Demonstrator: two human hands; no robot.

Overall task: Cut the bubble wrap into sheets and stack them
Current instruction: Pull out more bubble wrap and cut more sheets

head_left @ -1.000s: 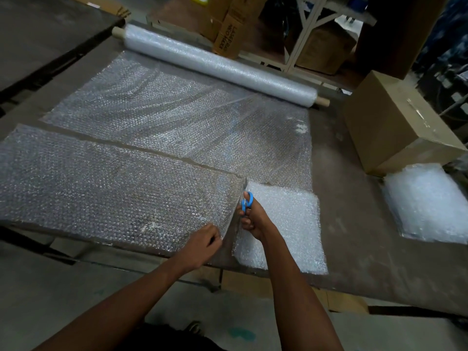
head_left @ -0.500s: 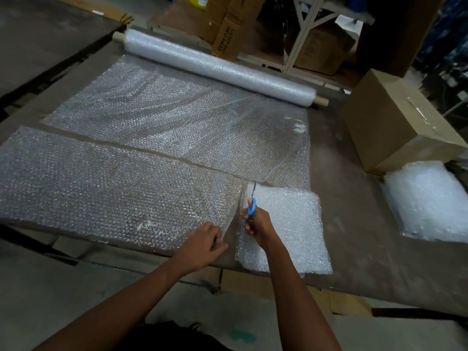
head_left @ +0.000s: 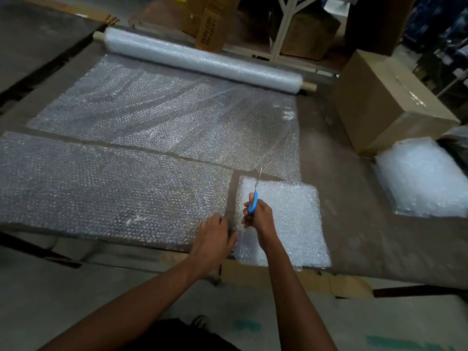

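Head cam: R hand grips scissors, blades pointing away toward roll.

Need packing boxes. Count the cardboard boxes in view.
3, perhaps more hidden: a large box on the table's right side, a printed box behind the roll, and another box under the white rack.

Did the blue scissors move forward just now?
Yes. The blue-handled scissors in the right hand have moved away from the person, toward the long bubble wrap roll, finishing the cut.
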